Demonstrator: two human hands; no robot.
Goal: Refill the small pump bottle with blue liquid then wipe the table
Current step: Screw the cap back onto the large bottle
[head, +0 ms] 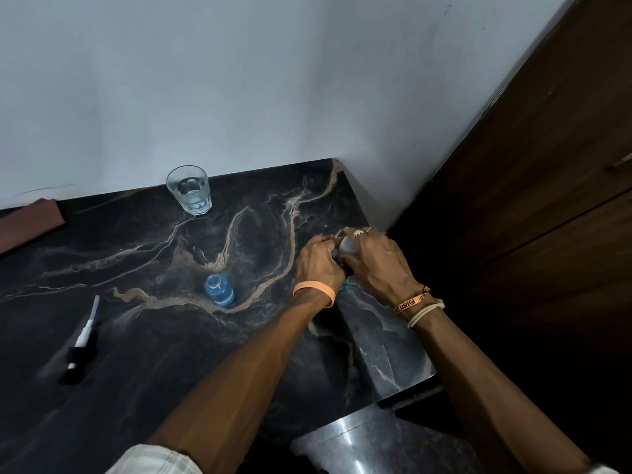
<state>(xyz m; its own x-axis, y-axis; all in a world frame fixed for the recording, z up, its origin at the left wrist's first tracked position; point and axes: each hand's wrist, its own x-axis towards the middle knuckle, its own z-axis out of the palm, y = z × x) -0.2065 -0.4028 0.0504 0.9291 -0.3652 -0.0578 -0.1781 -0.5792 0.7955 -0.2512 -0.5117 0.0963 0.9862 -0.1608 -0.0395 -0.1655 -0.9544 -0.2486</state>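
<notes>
Both hands grip one white-capped container near the table's right edge, left hand low and right hand curled over the cap; likely capping the refill. Left to right: soft maroon cloth; black pump head with clear tube, lying flat; faceted glass tumbler; small pump bottle, round, clear, open-necked, part blue, upright on glossy veined stone table. Next: seat the pump straight.

Water glass, brown wooden cabinet
</notes>
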